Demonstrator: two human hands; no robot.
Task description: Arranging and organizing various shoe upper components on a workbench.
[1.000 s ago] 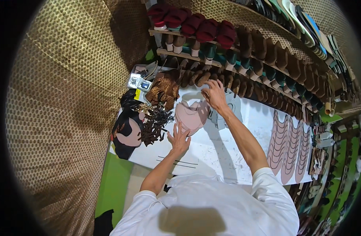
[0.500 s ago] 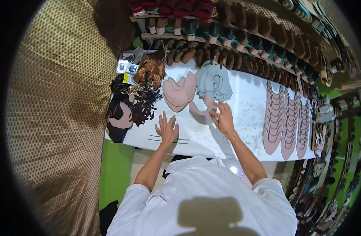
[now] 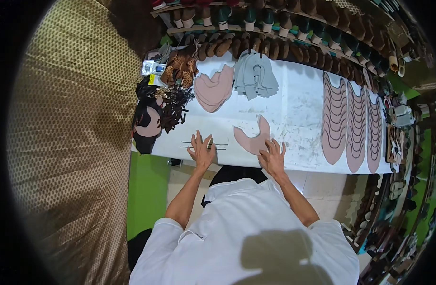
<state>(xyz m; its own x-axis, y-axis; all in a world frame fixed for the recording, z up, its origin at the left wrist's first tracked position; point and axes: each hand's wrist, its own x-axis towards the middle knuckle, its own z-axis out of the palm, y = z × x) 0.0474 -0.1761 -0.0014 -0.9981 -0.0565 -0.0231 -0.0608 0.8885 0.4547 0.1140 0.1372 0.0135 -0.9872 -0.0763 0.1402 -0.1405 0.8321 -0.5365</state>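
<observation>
A curved pink shoe-upper piece (image 3: 249, 142) lies on the white table in front of me, its two arms pointing away. At its lower right edge my right hand (image 3: 274, 160) holds it, thumb and finger closed on the rim. My left hand (image 3: 202, 151) rests to the left of the piece, fingers spread and nothing visible in them. Two thin dark parallel lines (image 3: 218, 144) run across the table under this hand; whether they are drawn or loose strips I cannot tell. Farther back lie a stack of pink upper pieces (image 3: 213, 90) and a stack of grey upper pieces (image 3: 257, 76).
Three columns of overlapping pink pieces (image 3: 334, 123) cover the table's right part. At the left sit a heap of dark strips (image 3: 174, 116), leopard-patterned material (image 3: 180, 69) and black material (image 3: 144, 142). Shelves of shoes (image 3: 284, 26) stand behind the table. A patterned gold curtain (image 3: 80, 118) hangs left.
My right hand has drawn a pink piece toward me, away from the stacks. My left hand stays near the dark lines, its fingers slightly shifted. The view has tilted a little.
</observation>
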